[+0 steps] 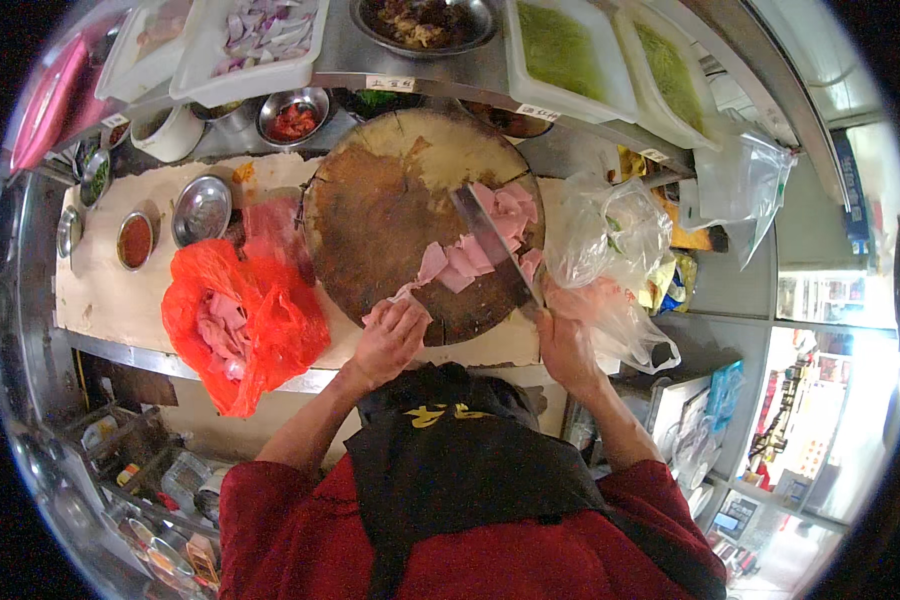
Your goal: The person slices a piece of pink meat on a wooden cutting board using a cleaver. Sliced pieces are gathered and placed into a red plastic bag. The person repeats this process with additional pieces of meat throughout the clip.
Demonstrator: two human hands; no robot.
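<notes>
My right hand (566, 346) grips the handle of a cleaver (499, 241), its blade slanting away to the upper left over a round wooden chopping block (379, 202). Pale pink meat slices (457, 260) lie in a line on the block, and more meat slices (511, 206) are heaped behind the blade. At the block's near edge my left hand (396, 334) has its fingers curled over a piece of the same pink meat (412, 294). A red plastic bag (289, 322) to its left stands open, with pink meat slices (223, 326) inside.
Clear plastic bags (607, 232) crowd the block's right side. Left of it are a steel bowl (202, 210) and a small bowl of red sauce (135, 240). Above runs a metal shelf (337, 56) with tubs of cut onion (266, 37), green shreds (562, 49) and a metal dish (424, 26).
</notes>
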